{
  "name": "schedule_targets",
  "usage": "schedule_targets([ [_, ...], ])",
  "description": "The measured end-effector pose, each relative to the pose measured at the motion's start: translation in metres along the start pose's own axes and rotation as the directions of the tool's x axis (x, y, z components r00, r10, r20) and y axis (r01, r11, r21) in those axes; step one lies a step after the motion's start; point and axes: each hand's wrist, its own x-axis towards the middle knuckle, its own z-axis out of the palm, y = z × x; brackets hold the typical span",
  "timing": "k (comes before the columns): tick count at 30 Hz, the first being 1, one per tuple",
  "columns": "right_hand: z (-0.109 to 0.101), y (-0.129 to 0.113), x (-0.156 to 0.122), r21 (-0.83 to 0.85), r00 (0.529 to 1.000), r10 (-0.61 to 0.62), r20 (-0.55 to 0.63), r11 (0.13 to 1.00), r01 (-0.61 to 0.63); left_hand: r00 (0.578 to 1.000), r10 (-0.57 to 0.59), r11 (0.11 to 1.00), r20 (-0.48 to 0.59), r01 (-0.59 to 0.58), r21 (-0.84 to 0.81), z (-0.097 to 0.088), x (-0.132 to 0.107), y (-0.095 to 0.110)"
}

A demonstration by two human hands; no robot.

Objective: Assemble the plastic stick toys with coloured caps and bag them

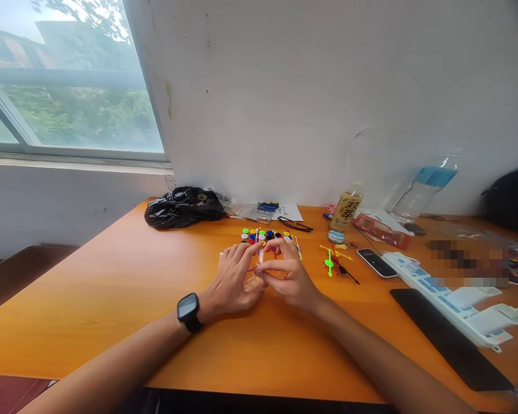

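Note:
My left hand [233, 279], with a black watch on its wrist, is curved around a small clear plastic bag [253, 283] above the table. My right hand [296, 279] meets it from the other side, thumb and forefinger pinched on the bag's edge. What lies inside the bag is too small to tell. Just beyond my fingers are several small coloured discs [245, 232] in rows, with thin coloured sticks [299, 248] beside them. To the right of my right hand lie a green arrow-shaped spinner [328, 263] and a black one [349, 275], with yellow and red pieces.
A black plastic bag [183, 208] sits at the table's back left. Toward the right stand a drink bottle [346, 208] and a large water bottle [425, 190]. A white device [376, 263], a power strip [446, 302] and a black flat pad [449, 336] lie along the right side.

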Motion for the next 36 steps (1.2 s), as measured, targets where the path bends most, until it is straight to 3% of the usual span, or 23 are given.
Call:
schedule_targets([
  [10, -0.007, 0.009, 0.001, 0.187, 0.934, 0.233, 0.272, 0.939, -0.289, 1.0, 0.017, 1.0, 0.022, -0.017, 0.014, 0.002, 0.0, -0.007],
  [15, -0.005, 0.009, -0.001, 0.184, 0.931, 0.237, 0.278, 0.938, -0.293, 0.999, 0.01, 1.0, 0.046, -0.011, 0.028, 0.001, -0.001, -0.006],
  [20, -0.042, 0.023, 0.018, 0.18, 0.947, 0.255, 0.194, 0.94, -0.29, 0.998, -0.039, 0.999, 0.058, 0.037, 0.035, -0.002, 0.0, -0.007],
  [22, -0.066, 0.043, 0.022, 0.048, 0.928, 0.337, 0.156, 0.936, -0.348, 0.997, -0.051, 0.998, 0.062, 0.049, 0.036, -0.003, 0.0, -0.008],
  [24, -0.088, 0.069, 0.019, -0.25, 0.915, 0.393, 0.094, 0.899, -0.36, 0.997, -0.055, 0.998, 0.063, 0.053, 0.036, -0.003, 0.0, -0.01],
  [26, -0.105, 0.094, 0.011, -0.575, 0.895, 0.436, 0.094, 0.757, -0.309, 0.996, -0.055, 0.998, 0.064, 0.052, 0.037, -0.003, 0.0, -0.011],
  [28, -0.114, 0.115, 0.001, -0.763, 0.853, 0.506, 0.132, 0.601, -0.238, 0.996, -0.054, 0.998, 0.066, 0.052, 0.038, -0.002, 0.0, -0.012],
  [30, -0.116, 0.128, -0.006, -0.845, 0.81, 0.562, 0.168, 0.505, -0.176, 0.996, -0.055, 0.998, 0.067, 0.052, 0.038, -0.002, 0.0, -0.012],
  [32, -0.114, 0.133, -0.009, -0.874, 0.791, 0.585, 0.179, 0.464, -0.146, 0.996, -0.058, 0.998, 0.064, 0.055, 0.037, -0.003, 0.0, -0.012],
  [36, -0.114, 0.129, -0.005, -0.885, 0.82, 0.549, 0.163, 0.448, -0.124, 0.997, -0.057, 0.998, 0.051, 0.056, 0.032, -0.005, 0.0, -0.011],
])
